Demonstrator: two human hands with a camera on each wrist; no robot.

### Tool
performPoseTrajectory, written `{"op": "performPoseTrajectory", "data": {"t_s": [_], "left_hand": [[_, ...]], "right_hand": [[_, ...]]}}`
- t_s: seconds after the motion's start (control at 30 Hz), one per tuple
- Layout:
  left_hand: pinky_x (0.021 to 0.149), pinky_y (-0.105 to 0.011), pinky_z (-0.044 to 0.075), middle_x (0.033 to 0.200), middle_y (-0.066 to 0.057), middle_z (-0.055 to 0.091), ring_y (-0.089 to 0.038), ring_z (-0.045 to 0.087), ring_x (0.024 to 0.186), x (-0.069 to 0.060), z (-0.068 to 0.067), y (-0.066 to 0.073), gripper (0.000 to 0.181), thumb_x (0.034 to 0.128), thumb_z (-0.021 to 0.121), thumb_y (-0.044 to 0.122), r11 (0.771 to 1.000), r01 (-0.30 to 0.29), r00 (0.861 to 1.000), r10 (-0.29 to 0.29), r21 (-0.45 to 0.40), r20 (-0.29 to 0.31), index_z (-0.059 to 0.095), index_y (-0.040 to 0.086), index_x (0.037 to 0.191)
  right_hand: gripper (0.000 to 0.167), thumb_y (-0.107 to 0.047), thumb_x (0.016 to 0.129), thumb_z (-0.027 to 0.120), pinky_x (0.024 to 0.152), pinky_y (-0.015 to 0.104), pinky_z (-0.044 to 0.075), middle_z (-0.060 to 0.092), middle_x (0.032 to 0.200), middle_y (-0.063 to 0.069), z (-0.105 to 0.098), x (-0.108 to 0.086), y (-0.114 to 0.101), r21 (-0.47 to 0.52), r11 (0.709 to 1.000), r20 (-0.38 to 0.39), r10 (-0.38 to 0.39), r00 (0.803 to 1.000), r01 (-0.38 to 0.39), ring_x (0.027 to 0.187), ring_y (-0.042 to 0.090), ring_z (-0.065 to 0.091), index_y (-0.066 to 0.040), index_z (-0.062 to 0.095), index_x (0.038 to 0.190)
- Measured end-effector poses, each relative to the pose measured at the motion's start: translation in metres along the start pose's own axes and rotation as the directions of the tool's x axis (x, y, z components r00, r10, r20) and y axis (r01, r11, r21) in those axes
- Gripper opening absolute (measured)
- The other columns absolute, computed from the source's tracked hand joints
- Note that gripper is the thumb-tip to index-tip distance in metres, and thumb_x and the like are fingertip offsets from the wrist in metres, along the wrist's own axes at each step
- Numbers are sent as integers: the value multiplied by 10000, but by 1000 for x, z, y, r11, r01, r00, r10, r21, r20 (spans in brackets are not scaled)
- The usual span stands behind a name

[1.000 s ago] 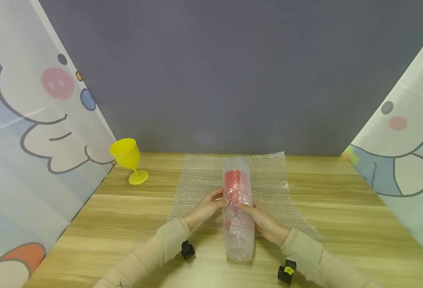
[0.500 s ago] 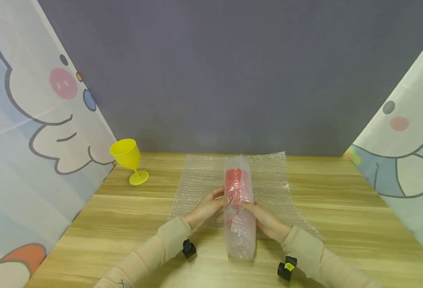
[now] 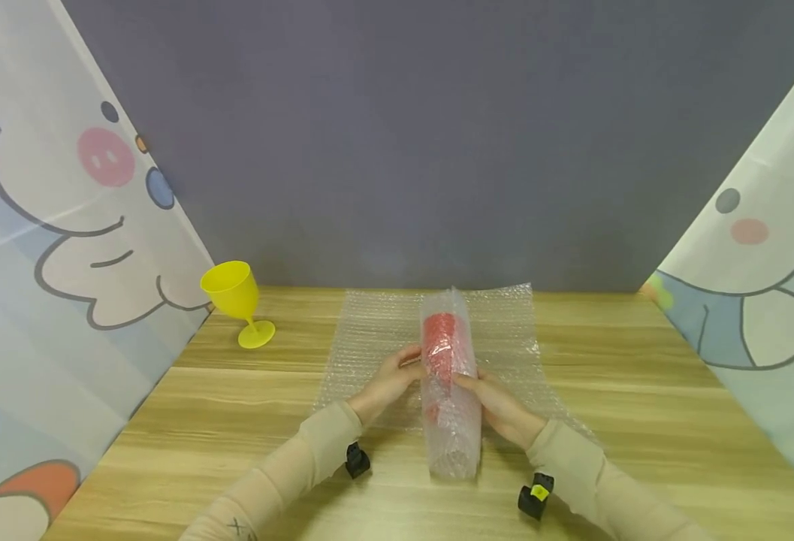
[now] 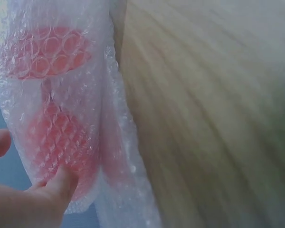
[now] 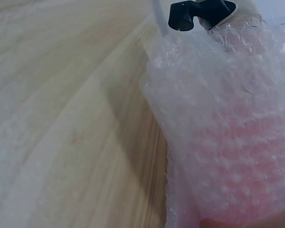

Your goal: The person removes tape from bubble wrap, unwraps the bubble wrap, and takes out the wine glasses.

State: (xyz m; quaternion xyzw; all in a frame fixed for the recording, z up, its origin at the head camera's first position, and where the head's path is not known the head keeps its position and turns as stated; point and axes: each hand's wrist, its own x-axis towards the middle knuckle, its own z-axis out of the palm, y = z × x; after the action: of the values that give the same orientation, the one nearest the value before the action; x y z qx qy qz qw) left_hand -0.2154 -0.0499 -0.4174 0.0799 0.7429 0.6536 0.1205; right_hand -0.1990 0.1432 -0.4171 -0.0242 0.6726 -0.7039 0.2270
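Note:
A roll of bubble wrap [image 3: 452, 428] with a red object [image 3: 441, 342] inside lies lengthwise over a flat sheet of bubble wrap [image 3: 376, 323]. Through the plastic in the left wrist view, the red object [image 4: 57, 137] shows a rounded bowl, a thin stem and a disc-like base. My left hand [image 3: 390, 383] grips the roll's left side, thumb on the wrap. From the right side my right hand [image 3: 503, 409] grips it, thumb on top and the other fingers hidden. Only an edge of that hand shows in the right wrist view, beside the wrap [image 5: 194, 109].
A yellow goblet [image 3: 234, 293] stands upright at the back left of the wooden table [image 3: 234, 406]. Behind the table is a grey panel [image 3: 383, 150], with cartoon-printed sheets [image 3: 11, 300] on both sides.
Both hands and the roll have moved slightly toward the back of the table, and the roll's near end lies a little farther back. The grips look the same.

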Motion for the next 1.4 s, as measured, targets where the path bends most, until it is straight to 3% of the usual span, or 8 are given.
{"op": "performPoseTrajectory", "data": {"t_s": [0.3, 0.47, 0.57, 0.73, 0.9, 1.1, 1.2, 1.4], "left_hand": [[1063, -447, 342, 1387, -185, 427, -332, 401, 1281, 8, -8, 14, 506, 901, 549, 165, 990, -128, 990, 131, 64, -54, 394, -10, 1350], [1066, -458, 333, 1371, -226, 428, -362, 397, 1277, 3, -12, 39, 453, 902, 535, 65, 966, -240, 971, 238, 90, 36, 415, -67, 1319], [1090, -475, 284, 1393, -196, 415, -334, 351, 1315, 5, -13, 44, 458, 905, 543, 78, 953, -275, 958, 260, 126, 119, 419, -45, 1328], [1099, -568, 176, 1440, -57, 390, -258, 260, 1370, 25, -14, 29, 519, 865, 620, 159, 932, -269, 958, 232, 244, 169, 448, 105, 1352], [1084, -544, 244, 1432, 26, 400, -217, 303, 1345, 37, -12, 15, 571, 800, 699, 223, 913, -253, 965, 213, 321, 154, 484, 265, 1328], [963, -410, 450, 1450, -29, 370, -286, 455, 1219, 36, -7, 7, 644, 768, 728, 218, 915, -239, 967, 196, 325, 161, 453, 319, 1341], [900, -418, 493, 1468, -33, 336, -309, 497, 1150, 34, -6, 5, 689, 760, 736, 230, 906, -224, 971, 176, 358, 162, 415, 354, 1357], [993, -443, 417, 1479, -20, 318, -265, 426, 1244, 33, -7, 4, 751, 733, 765, 220, 885, -273, 960, 225, 378, 167, 393, 323, 1378]], "right_hand": [[560, -239, 923, 491, 1016, 435, 393, 572, 1201, 120, -4, 2, 2, -6, 1000, 21, -3, 1000, 3, 1026, 164, 572, 39, 305, 1373], [577, -259, 918, 508, 993, 411, 421, 590, 1169, 90, -3, 2, 2, -10, 1000, 38, -2, 999, 3, 1015, 157, 578, 42, 308, 1368], [581, -278, 920, 515, 953, 383, 456, 607, 1140, 72, -3, 0, 2, -6, 1000, 60, -2, 998, 2, 997, 152, 588, 46, 314, 1359], [575, -284, 926, 511, 937, 371, 466, 610, 1128, 62, -2, 0, 2, -12, 1000, 81, -3, 997, 4, 991, 153, 592, 56, 318, 1348], [577, -286, 924, 514, 965, 401, 448, 598, 1159, 90, -4, 0, 1, -16, 1000, 64, 7, 998, -6, 1000, 169, 595, 42, 315, 1354], [602, -286, 926, 508, 963, 391, 451, 582, 1177, 91, -5, -1, 2, -25, 1000, 67, 4, 998, -3, 1010, 158, 583, 57, 284, 1367], [604, -288, 930, 502, 990, 414, 425, 553, 1223, 117, -5, -1, 2, -31, 999, 66, 12, 998, -10, 1035, 164, 567, 48, 273, 1377], [608, -303, 915, 528, 1032, 452, 369, 542, 1244, 143, -6, 2, -3, -60, 998, 67, 25, 997, -21, 1063, 185, 558, 45, 311, 1364]]}}
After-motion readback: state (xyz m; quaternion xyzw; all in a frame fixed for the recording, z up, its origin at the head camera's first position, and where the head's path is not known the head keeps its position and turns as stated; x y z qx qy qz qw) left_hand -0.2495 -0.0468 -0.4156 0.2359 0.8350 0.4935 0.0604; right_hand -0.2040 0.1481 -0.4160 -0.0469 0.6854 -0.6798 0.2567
